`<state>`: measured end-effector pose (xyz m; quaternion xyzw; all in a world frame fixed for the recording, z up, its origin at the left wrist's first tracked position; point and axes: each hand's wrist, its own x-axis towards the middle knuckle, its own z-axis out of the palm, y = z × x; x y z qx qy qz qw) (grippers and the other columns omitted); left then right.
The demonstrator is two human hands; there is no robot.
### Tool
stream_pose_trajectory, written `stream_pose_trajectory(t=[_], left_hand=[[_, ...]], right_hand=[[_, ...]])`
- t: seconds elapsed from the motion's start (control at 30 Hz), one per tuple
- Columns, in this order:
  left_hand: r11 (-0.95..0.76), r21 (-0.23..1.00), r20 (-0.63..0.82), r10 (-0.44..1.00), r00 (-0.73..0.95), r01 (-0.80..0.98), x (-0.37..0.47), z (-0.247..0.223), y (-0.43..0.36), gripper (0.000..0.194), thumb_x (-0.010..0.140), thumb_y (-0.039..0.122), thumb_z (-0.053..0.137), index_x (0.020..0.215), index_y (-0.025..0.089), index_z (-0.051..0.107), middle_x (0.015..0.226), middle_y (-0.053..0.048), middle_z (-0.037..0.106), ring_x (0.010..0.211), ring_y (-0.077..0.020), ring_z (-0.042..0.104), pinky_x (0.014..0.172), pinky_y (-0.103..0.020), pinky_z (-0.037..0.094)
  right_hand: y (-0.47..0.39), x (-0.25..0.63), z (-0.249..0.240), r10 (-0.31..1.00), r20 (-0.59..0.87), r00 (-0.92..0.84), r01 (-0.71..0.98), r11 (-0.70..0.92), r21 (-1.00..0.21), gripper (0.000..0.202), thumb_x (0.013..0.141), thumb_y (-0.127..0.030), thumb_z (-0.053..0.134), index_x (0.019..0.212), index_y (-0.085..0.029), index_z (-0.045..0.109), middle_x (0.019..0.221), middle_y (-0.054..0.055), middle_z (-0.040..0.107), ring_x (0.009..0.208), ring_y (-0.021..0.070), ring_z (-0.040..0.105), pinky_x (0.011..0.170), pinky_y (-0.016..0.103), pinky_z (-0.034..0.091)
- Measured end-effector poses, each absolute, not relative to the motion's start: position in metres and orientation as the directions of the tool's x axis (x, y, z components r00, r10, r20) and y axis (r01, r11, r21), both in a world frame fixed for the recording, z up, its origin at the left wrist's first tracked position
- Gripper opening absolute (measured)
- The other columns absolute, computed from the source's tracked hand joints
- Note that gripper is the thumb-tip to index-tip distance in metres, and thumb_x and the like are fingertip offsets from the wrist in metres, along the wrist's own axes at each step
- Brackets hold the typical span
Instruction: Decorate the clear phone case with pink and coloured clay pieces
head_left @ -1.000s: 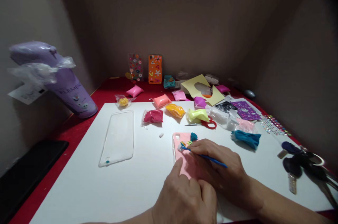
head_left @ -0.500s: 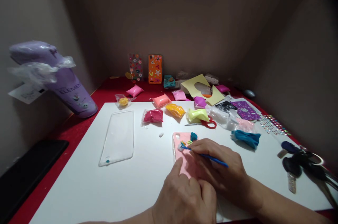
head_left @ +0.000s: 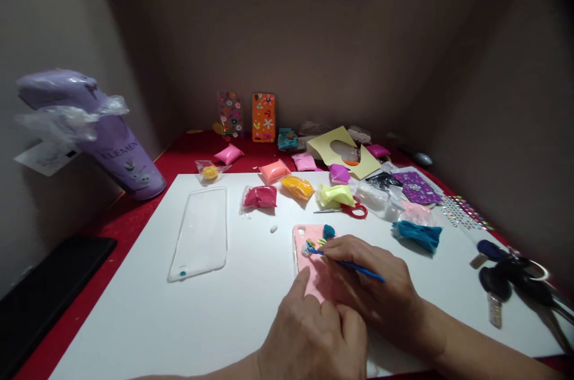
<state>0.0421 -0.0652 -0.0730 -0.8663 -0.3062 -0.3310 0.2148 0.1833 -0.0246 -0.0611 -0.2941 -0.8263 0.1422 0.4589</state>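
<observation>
A pink-coated phone case [head_left: 315,267] lies on the white board, partly covered by both hands. Near its top sit a dark teal clay lump [head_left: 329,231] and a small white clay piece [head_left: 307,248] with colored bits around it. In a pencil grip, my right hand [head_left: 381,275] holds a thin blue modelling tool [head_left: 359,267], its tip at the white piece. My left hand [head_left: 316,332] rests on the case's lower part, index finger stretched onto the pink surface and the other fingers curled. Those curled fingertips are hidden.
Left of the hands lies a clear phone case [head_left: 204,233]. Clay packets, such as a crimson one [head_left: 260,197], line the back with red scissors [head_left: 356,209]. Teal clay [head_left: 418,236] and keys [head_left: 495,284] are at right; a purple bottle [head_left: 121,147] stands left.
The blue tool's rear end has shifted very slightly left and down. Otherwise both hands and the pink case hold almost the same position.
</observation>
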Motion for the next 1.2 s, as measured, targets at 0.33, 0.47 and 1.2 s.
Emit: stream_pose_trajectory(t=[0.33,0.47,1.2], left_hand=[[-0.724,-0.154,0.712,0.391,0.584,0.672,0.0439,-0.0729,-0.0655,0.021,0.062,0.0,0.042,0.051,0.017,0.048,0.037,-0.001,0.047,0.032,-0.0134,0.043,0.065,-0.045,0.055],[-0.716,-0.167,0.706,0.394,0.589,0.678,0.043,-0.0743,-0.0662,0.021,0.064,0.001,0.041,0.053,0.018,0.047,0.039,0.001,0.047,0.033,-0.013,0.043,0.07,-0.045,0.055],[-0.724,-0.167,0.691,0.398,0.604,0.669,0.0418,-0.0758,-0.0668,0.02,0.064,0.001,0.042,0.055,0.018,0.047,0.04,0.0,0.048,0.034,-0.0133,0.044,0.072,-0.045,0.054]], right_hand=[[-0.0252,0.1843,-0.0631,0.617,0.666,-0.42,0.343,0.787,-0.513,0.016,0.083,-0.005,0.054,0.094,-0.017,0.058,0.083,0.007,0.066,0.077,0.0187,0.063,0.066,0.031,0.054],[-0.0251,0.1834,-0.0632,0.623,0.662,-0.417,0.357,0.782,-0.511,0.016,0.083,-0.006,0.055,0.094,-0.017,0.059,0.083,0.006,0.066,0.075,0.0181,0.064,0.066,0.031,0.054],[-0.0265,0.1827,-0.0592,0.606,0.676,-0.419,0.356,0.794,-0.492,0.015,0.084,-0.007,0.053,0.093,-0.017,0.059,0.081,0.007,0.067,0.074,0.0186,0.065,0.065,0.03,0.055]])
